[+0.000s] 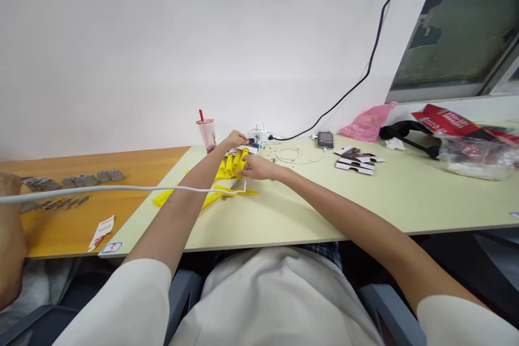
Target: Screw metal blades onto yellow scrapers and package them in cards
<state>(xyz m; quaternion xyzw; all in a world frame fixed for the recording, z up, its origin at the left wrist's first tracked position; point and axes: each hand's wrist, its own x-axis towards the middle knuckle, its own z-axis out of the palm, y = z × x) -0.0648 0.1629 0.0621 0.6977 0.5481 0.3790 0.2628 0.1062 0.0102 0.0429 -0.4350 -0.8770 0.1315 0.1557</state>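
My left hand (235,140) reaches over the far side of the table, fingers drawn together near a small dark item (252,142). What those fingers hold, if anything, is too small to make out. My right hand (258,166) is closed at the right end of a bunch of yellow tube-like pieces (230,164), its fingers against the rightmost tube (244,154). More flat yellow pieces (162,197) lie to the left and in front, partly hidden by my left forearm.
A cup with a red straw (207,132) stands by the wall. White cables (290,159) lead to a small screened device (325,139). Printed cards (357,162), a pink bag (367,123) and plastic wrapping lie right. Grey pieces (83,180) and another person's arm (10,238) are left.
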